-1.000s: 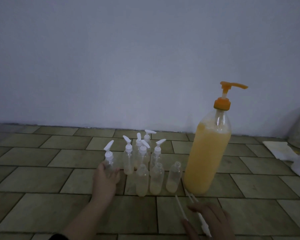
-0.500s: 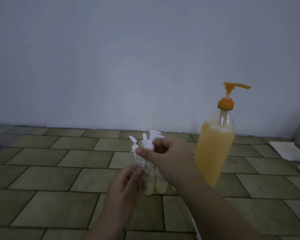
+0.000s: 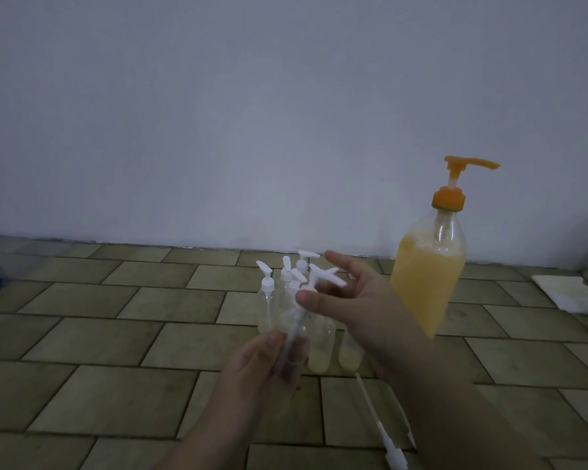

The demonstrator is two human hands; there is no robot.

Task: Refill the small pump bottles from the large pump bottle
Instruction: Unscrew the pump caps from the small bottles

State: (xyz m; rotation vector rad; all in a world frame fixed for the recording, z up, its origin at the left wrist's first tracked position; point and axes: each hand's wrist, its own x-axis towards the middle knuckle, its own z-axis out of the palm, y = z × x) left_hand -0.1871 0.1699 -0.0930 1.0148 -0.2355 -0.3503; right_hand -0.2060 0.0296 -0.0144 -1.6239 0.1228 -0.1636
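- The tiled floor (image 3: 99, 337) carries everything and meets a pale wall (image 3: 252, 113) along its far edge.
- The large pump bottle (image 3: 425, 283) stands toward the floor's far right, well filled with orange-yellow liquid, an orange pump head on top with its spout pointing right.
- The right hand (image 3: 350, 296) is raised in front of the cluster of bottles; its thumb and fingers pinch a white pump head (image 3: 323, 278) at the collar, while the remaining fingers spread loosely.
- The left hand (image 3: 265, 368) sits lower and nearer, its fingers curled round a clear small bottle (image 3: 291, 347); the pump's thin dip tube still runs down into that bottle's neck, so the head is lifted but not fully out.
- A cluster of small pump bottles (image 3: 269, 300) stands near the far edge of the floor, just left of the large bottle, white pump heads on them.
- Two uncapped small bottles (image 3: 319, 347) stand in front of that cluster, each with a little pale yellow liquid at the bottom.
- A loose white pump with its tube (image 3: 381, 425) lies flat on the floor toward the near edge, beside the right forearm.
- A pale cloth (image 3: 571, 293) lies at the right edge of the floor.
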